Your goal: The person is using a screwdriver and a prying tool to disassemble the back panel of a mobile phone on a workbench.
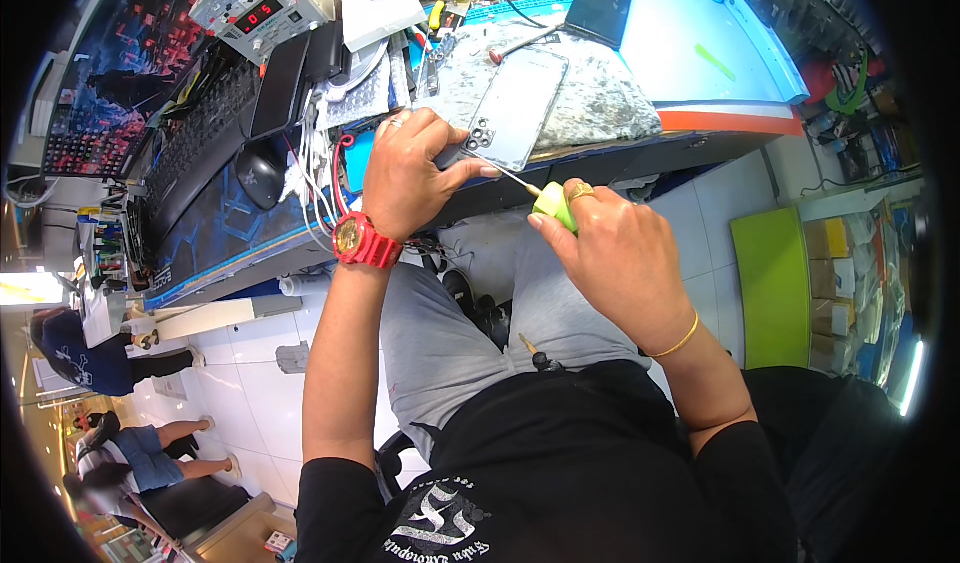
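A silver-grey phone (pixel 517 95) with a camera cluster lies on a speckled work mat (pixel 612 98) at the desk's front edge. My left hand (pixel 408 171), with a red watch on the wrist, grips the lower end of the phone around the dark area beside the cameras, thumb near the edge. My right hand (pixel 618 255) is closed on the bright green handle (pixel 552 208) of a thin-shafted tool, whose tip reaches toward the phone's lower edge by my left thumb. The exact point of contact is too small to make out.
A monitor (pixel 120 73), keyboard (pixel 185 138), mouse (pixel 258 175), power supply (pixel 255 8), dark phones (pixel 280 88), cables and another black phone (pixel 598 8) crowd the desk. A green panel (pixel 775 288) stands right. Two people (pixel 150 453) are at the lower left.
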A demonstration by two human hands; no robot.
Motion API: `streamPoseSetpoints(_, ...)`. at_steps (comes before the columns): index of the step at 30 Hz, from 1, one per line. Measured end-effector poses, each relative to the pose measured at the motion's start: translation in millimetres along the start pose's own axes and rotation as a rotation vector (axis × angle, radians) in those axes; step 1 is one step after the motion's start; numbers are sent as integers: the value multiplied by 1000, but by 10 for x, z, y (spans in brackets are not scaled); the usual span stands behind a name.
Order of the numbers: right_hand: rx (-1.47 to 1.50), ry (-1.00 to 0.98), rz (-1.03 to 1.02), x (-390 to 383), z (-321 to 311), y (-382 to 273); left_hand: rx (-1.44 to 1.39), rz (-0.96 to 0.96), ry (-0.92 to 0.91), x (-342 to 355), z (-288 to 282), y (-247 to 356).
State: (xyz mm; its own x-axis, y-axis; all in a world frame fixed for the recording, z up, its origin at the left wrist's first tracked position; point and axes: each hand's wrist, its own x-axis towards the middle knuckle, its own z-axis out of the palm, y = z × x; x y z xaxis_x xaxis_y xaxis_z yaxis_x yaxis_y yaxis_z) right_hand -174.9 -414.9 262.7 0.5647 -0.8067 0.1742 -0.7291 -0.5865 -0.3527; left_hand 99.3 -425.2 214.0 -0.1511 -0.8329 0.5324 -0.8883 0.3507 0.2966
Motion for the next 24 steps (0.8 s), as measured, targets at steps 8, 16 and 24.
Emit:
streamPoseSetpoints(8,-19,22,-38,19,3,84,-11,-7,-6,-5,4,-8)
streamPoseSetpoints(16,23,7,-81,83,-35,188,-4,-9,-24,-21,20,-52)
streamPoseSetpoints(24,10,3,-61,48,-4,149,-35,-26,-16,-25,27,-44)
